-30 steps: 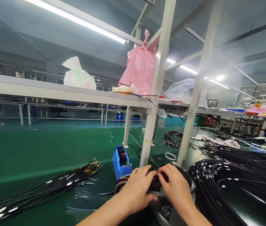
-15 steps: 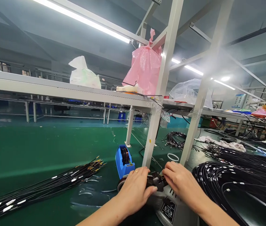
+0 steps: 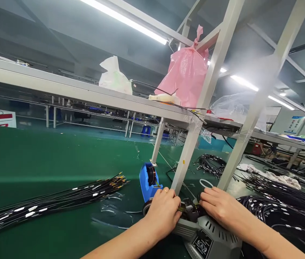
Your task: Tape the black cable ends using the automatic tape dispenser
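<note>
Far left on the green desk (image 3: 47, 158): a bundle of black cables (image 3: 52, 203) laid flat with the gold-tipped ends fanned toward the centre, well apart from the hands. Blue tape dispenser (image 3: 148, 180) stands just behind the left hand (image 3: 163, 212). Left hand rests on the top of a grey machine (image 3: 212, 239) at the near edge, fingers curled down over a small black part (image 3: 189, 212); right hand (image 3: 221, 208) meets it from the other side, fingers likewise bent onto that part. Both grip or press it; cannot tell which. The part itself is mostly covered. Right: coiled black cables (image 3: 282, 212), cut off by the frame. Machine label too small to read.
</note>
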### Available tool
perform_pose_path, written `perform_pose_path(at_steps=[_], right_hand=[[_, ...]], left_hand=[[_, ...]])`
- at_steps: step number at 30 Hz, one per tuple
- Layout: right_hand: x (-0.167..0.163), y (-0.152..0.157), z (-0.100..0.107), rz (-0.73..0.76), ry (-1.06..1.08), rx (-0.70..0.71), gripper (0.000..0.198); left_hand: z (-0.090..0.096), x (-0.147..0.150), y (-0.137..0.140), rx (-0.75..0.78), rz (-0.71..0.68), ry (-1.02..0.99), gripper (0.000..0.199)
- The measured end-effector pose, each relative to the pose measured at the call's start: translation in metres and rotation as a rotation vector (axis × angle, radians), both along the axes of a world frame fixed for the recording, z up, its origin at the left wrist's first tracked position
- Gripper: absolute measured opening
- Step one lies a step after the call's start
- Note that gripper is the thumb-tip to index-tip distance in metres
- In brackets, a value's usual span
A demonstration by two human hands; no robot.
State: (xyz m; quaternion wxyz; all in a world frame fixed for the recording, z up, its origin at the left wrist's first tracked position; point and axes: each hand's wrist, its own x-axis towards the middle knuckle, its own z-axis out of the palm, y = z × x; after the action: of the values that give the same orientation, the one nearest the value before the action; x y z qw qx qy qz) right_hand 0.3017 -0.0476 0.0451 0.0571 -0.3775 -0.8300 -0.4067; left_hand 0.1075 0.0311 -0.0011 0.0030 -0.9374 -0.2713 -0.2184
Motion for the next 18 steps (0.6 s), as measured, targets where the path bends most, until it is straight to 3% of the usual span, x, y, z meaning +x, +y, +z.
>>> perform_pose_path(at_steps=[18], right_hand=[[-0.004, -0.004, 0.012, -0.008, -0.135, -0.073, 0.039]], left_hand=[[0.003, -0.006, -0.002, 0.004, -0.027, 0.023, 0.012]])
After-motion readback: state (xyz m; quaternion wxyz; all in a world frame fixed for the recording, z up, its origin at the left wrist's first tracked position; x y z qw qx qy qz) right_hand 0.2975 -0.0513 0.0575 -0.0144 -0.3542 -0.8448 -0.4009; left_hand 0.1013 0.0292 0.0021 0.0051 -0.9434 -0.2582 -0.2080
